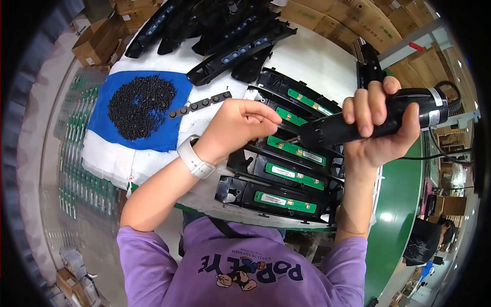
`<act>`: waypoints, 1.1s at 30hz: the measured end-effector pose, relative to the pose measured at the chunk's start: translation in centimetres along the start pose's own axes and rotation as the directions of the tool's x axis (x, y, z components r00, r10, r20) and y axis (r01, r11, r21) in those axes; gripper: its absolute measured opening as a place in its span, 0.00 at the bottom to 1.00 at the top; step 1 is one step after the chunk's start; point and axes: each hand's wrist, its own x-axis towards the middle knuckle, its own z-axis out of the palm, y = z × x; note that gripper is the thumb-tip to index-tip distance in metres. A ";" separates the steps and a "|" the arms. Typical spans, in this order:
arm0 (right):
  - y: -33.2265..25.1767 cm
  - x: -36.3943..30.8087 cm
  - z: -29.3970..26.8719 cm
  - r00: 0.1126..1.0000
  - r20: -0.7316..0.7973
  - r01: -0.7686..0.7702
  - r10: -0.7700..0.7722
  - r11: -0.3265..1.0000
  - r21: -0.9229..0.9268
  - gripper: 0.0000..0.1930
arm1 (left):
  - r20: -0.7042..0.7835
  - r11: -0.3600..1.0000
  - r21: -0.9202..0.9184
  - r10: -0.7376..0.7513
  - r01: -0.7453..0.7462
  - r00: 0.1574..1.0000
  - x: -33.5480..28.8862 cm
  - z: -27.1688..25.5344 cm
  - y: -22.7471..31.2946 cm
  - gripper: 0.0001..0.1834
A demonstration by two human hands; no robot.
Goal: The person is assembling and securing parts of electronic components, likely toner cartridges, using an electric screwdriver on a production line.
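Observation:
My right hand [378,120] is wrapped round a black electric screwdriver [325,132], held tilted with its bit pointing left. The bit's tip is over a green circuit board [313,157] in one of the black plastic housings lying in a row. Close to the bit, my left hand [238,123] is closed in a pinch above the housings; whatever its fingertips hold is too small to make out. More boards sit in the row, among them the nearest board [284,202]. Left of the row lies a dark strip with round studs [200,105].
Small black screws [135,110] are heaped on a blue cloth [99,125] at the left. Black curved housings [232,57] pile up at the back of the white table [319,53]. Clear trays with green boards [84,179] stand far left. A cable [434,157] runs right; a person [427,240] is beyond.

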 end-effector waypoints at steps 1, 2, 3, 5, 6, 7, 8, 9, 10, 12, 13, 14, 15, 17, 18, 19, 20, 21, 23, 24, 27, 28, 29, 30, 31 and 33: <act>0.5 -0.1 -0.1 0.998 0.060 -0.016 0.019 0.999 -0.041 0.20 | 0.003 0.999 0.015 -0.030 0.030 1.000 0.0 -0.4 0.2 0.09; 1.0 -0.1 -0.1 0.992 0.120 -0.029 0.038 0.996 -0.082 0.20 | 0.000 0.999 0.011 -0.032 0.032 0.999 0.2 -0.5 0.1 0.09; 1.5 -0.3 0.1 0.988 0.140 -0.051 0.067 0.992 -0.117 0.20 | -0.032 0.997 -0.070 -0.026 0.024 0.999 0.3 -0.6 0.0 0.09; 2.4 -0.6 0.6 0.983 0.144 -0.088 0.111 0.983 -0.158 0.19 | -0.085 0.973 -0.231 -0.039 0.018 0.996 0.6 -0.8 -0.3 0.11; 2.8 -0.7 0.8 0.982 0.142 -0.093 0.120 0.978 -0.187 0.19 | -0.086 0.972 -0.233 -0.041 0.020 0.995 0.5 -0.7 -0.3 0.11; 3.0 -0.7 1.0 0.983 0.122 -0.106 0.134 0.971 -0.213 0.20 | -0.102 0.965 -0.260 -0.037 0.010 0.994 0.4 -0.6 -0.3 0.10; 3.2 -0.8 1.1 0.983 0.121 -0.108 0.136 0.971 -0.213 0.20 | -0.118 0.958 -0.287 -0.034 -0.001 0.992 0.4 -0.6 -0.3 0.11; 3.4 -0.8 1.1 0.984 0.107 -0.115 0.142 0.967 -0.226 0.20 | -0.117 0.957 -0.289 -0.035 0.000 0.993 0.3 -0.6 -0.2 0.11; 3.6 -0.9 1.1 0.985 0.093 -0.121 0.147 0.964 -0.239 0.20 | -0.102 0.957 -0.289 -0.045 0.014 0.994 0.2 -0.6 0.0 0.10; 4.0 -1.1 1.0 0.986 0.085 -0.120 0.143 0.965 -0.232 0.19 | -0.086 0.957 -0.289 -0.056 0.029 0.995 0.1 -0.5 0.0 0.10; 4.2 -1.2 1.0 0.987 0.075 -0.118 0.141 0.961 -0.251 0.18 | -0.074 0.960 -0.279 -0.039 0.017 0.996 0.0 -0.3 -0.1 0.10; 4.4 -1.3 1.0 0.988 0.065 -0.116 0.138 0.956 -0.270 0.18 | -0.063 0.963 -0.268 -0.022 0.004 0.998 0.0 -0.2 -0.1 0.10; 4.5 -1.3 0.9 0.985 0.084 -0.121 0.147 0.958 -0.261 0.17 | -0.062 0.963 -0.269 -0.025 0.007 0.998 0.1 -0.2 -0.3 0.10; 4.6 -1.4 0.9 0.980 0.094 -0.141 0.175 0.944 -0.297 0.14 | -0.069 0.969 -0.240 0.035 -0.051 0.997 0.1 -0.3 -0.5 0.08; 4.8 -1.3 1.1 0.978 0.109 -0.135 0.179 0.935 -0.329 0.13 | -0.070 0.970 -0.239 0.031 -0.047 0.997 0.1 -0.4 -0.5 0.08; 4.7 -1.2 1.4 0.971 0.100 -0.163 0.216 0.910 -0.382 0.11 | -0.095 0.974 -0.212 0.064 -0.083 0.993 0.1 -0.5 -0.5 0.08; 4.8 -1.2 1.8 0.964 0.105 -0.188 0.244 0.905 -0.382 0.10 | -0.119 0.976 -0.185 0.097 -0.118 0.988 0.1 -0.6 -0.6 0.08; 5.3 -1.1 1.9 0.962 0.138 -0.158 0.235 0.893 -0.421 0.14 | -0.130 0.974 -0.185 0.111 -0.134 0.985 0.3 -0.8 -0.7 0.08; 5.4 -0.7 2.0 0.955 0.159 -0.144 0.250 0.860 -0.490 0.18 | -0.126 0.974 -0.181 0.111 -0.133 0.986 0.5 -0.8 -0.9 0.08; 5.3 -0.7 2.1 0.953 0.147 -0.162 0.266 0.853 -0.496 0.16 | -0.125 0.975 -0.179 0.109 -0.130 0.986 0.6 -0.8 -1.0 0.09; 5.3 -0.9 1.6 0.958 0.170 -0.114 0.229 0.854 -0.507 0.13 | -0.105 0.977 -0.196 0.061 -0.081 0.993 0.7 -0.2 -0.9 0.09; 5.2 -0.9 1.9 0.967 0.158 -0.096 0.199 0.860 -0.501 0.13 | -0.083 0.978 -0.191 0.065 -0.080 0.994 0.7 -0.3 -1.2 0.09; 5.0 -0.9 2.0 0.959 0.134 -0.137 0.248 0.826 -0.547 0.12 | -0.112 0.985 -0.137 0.089 -0.104 0.990 0.6 -0.7 -1.8 0.09; 4.8 -0.8 2.1 0.952 0.098 -0.177 0.291 0.781 -0.598 0.13 | -0.126 0.988 -0.088 0.118 -0.130 0.985 0.7 -1.0 -2.1 0.10; 4.9 -0.8 1.9 0.961 0.107 -0.157 0.253 0.825 -0.544 0.14 | -0.219 0.992 -0.059 0.098 -0.114 0.971 0.8 -0.6 -1.9 0.10; 4.0 -0.6 1.6 0.984 0.079 -0.106 0.161 0.878 -0.467 0.15 | -0.257 0.991 -0.112 0.043 -0.074 0.965 0.8 1.0 -1.1 0.11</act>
